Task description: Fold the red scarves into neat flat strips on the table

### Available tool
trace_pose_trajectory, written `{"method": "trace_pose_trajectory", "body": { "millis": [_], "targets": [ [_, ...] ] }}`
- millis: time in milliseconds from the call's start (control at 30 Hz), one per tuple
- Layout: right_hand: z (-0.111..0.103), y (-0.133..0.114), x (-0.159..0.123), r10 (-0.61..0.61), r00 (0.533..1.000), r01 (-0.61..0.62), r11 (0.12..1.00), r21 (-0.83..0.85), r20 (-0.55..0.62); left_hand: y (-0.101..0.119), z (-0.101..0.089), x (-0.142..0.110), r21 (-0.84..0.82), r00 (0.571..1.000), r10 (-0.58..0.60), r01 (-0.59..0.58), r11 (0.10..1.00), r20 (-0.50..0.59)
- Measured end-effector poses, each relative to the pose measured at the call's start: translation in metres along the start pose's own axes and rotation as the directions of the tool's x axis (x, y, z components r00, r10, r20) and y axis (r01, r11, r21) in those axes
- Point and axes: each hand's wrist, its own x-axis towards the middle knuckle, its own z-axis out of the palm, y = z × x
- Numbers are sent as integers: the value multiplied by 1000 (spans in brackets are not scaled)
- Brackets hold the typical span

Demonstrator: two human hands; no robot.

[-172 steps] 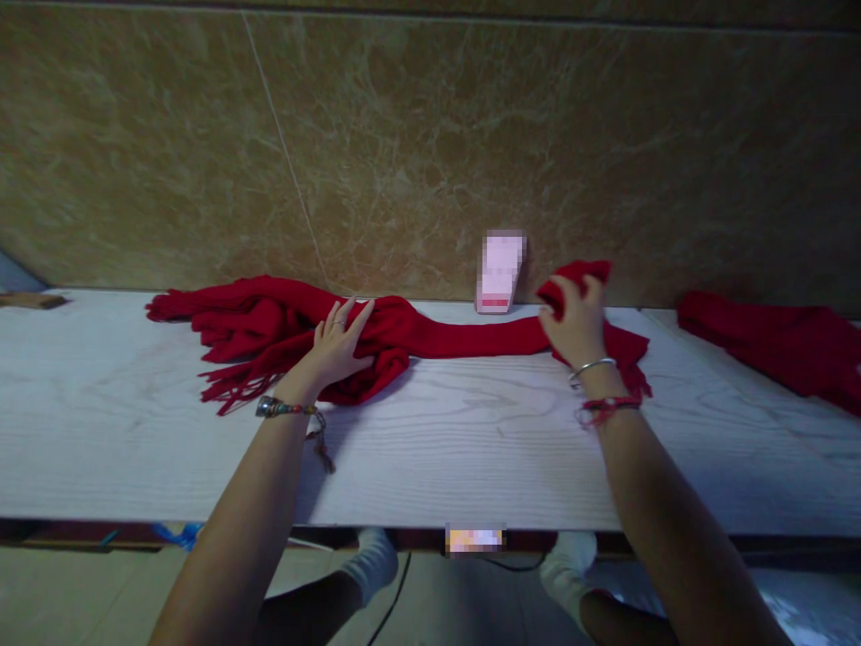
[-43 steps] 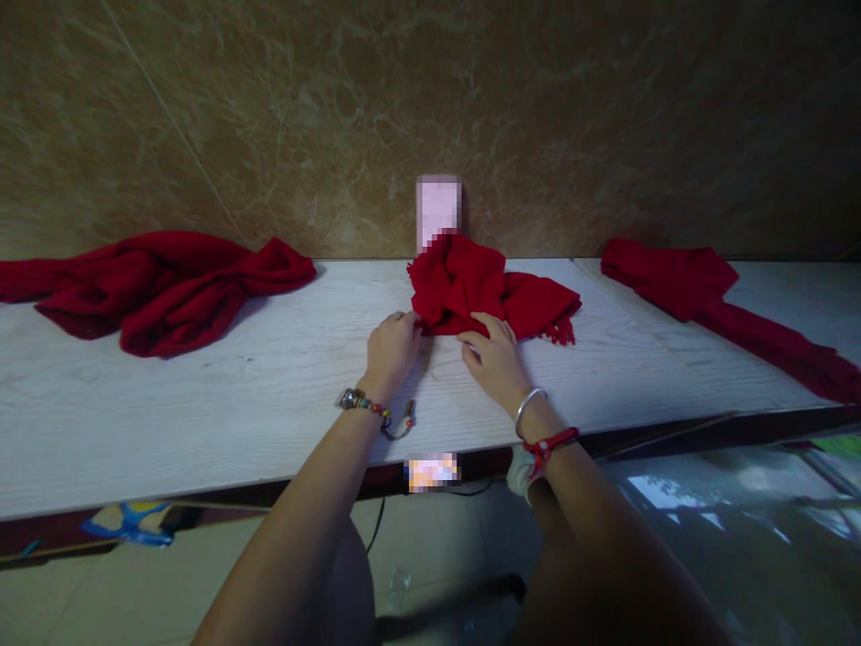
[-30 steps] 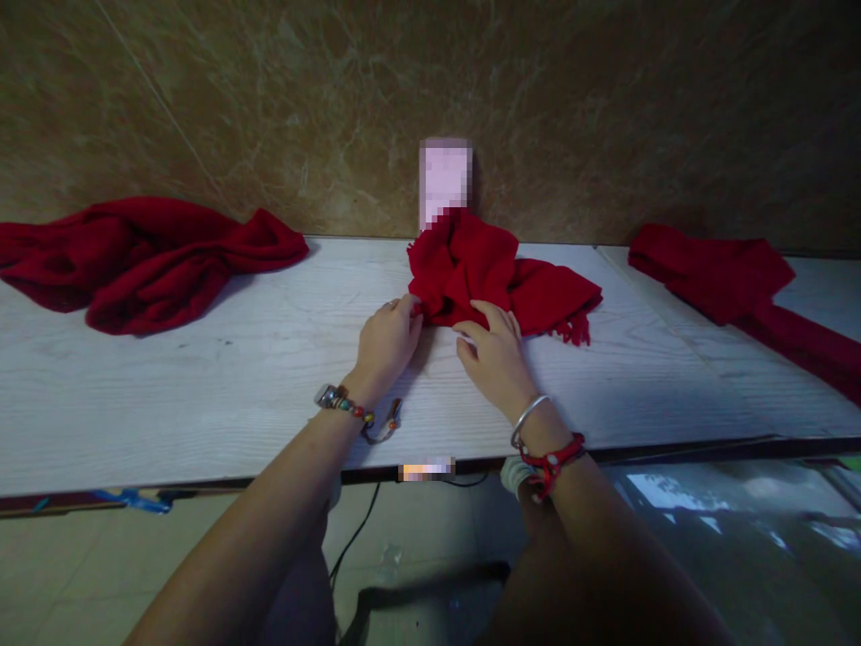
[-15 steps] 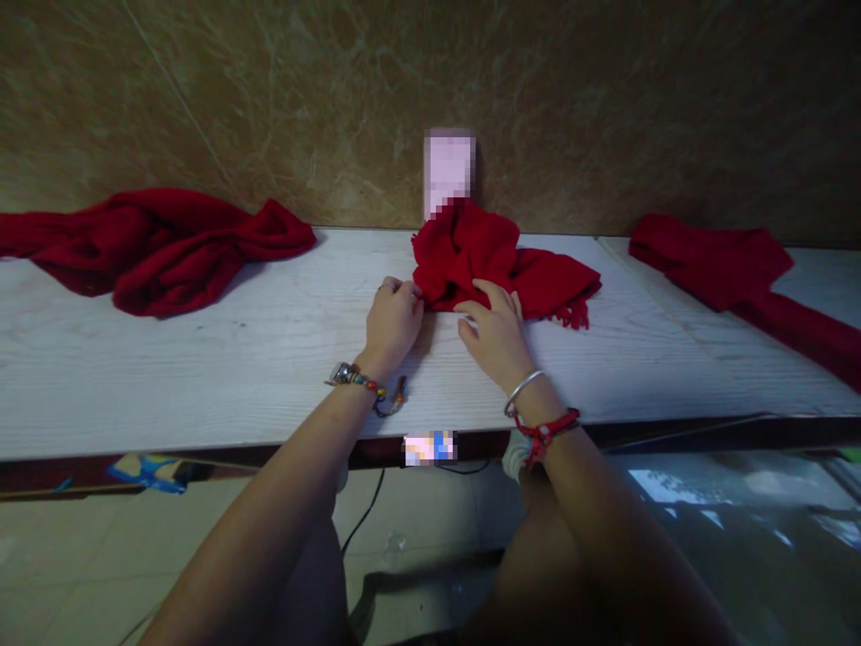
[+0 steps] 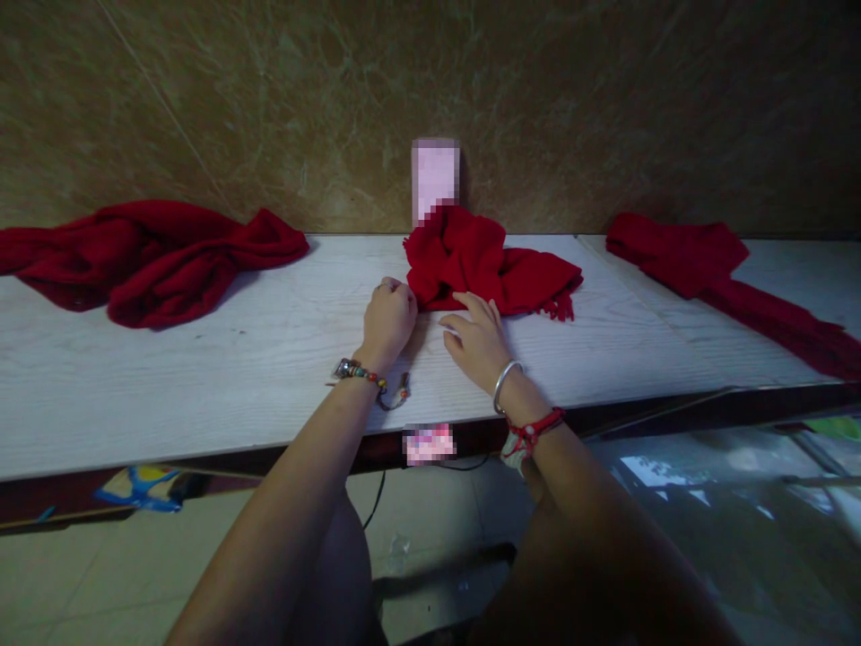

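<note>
A crumpled red scarf point(image 5: 464, 260) with fringed ends lies on the white wood-grain table in front of me. At the scarf's front left corner, my left hand point(image 5: 388, 318) is closed, its fingertips curled on the fabric and mostly hidden. My right hand point(image 5: 476, 336) rests at the front edge, with its fingers stretched out and apart, the fingertips touching the cloth. Its thumb points left over the bare tabletop.
Another bunched red cloth point(image 5: 181, 265) lies on the left. A folded red scarf point(image 5: 692, 256) trails off to the right. A blurred pink object point(image 5: 436, 175) stands against the brown marbled wall. The table's front edge point(image 5: 235, 453) runs beneath my forearms.
The view has shifted slightly, so most things sit a little further left. Both hands keep nearly the same pose at the scarf, which is almost unchanged.
</note>
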Motion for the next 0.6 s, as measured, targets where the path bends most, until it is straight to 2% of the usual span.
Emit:
{"method": "trace_pose_trajectory", "body": {
  "millis": [233,400,600],
  "targets": [
    [-2,15,-5,-29,999,29,1000,-7,28,-2,-2,0,33,999,13,-14,999,30],
    [-1,13,-3,-63,998,63,998,-13,-3,1,-3,-1,65,998,20,-24,998,61],
    [-1,9,1,-35,999,35,999,-4,18,3,-2,1,50,997,10,-13,999,70]
  ]
}}
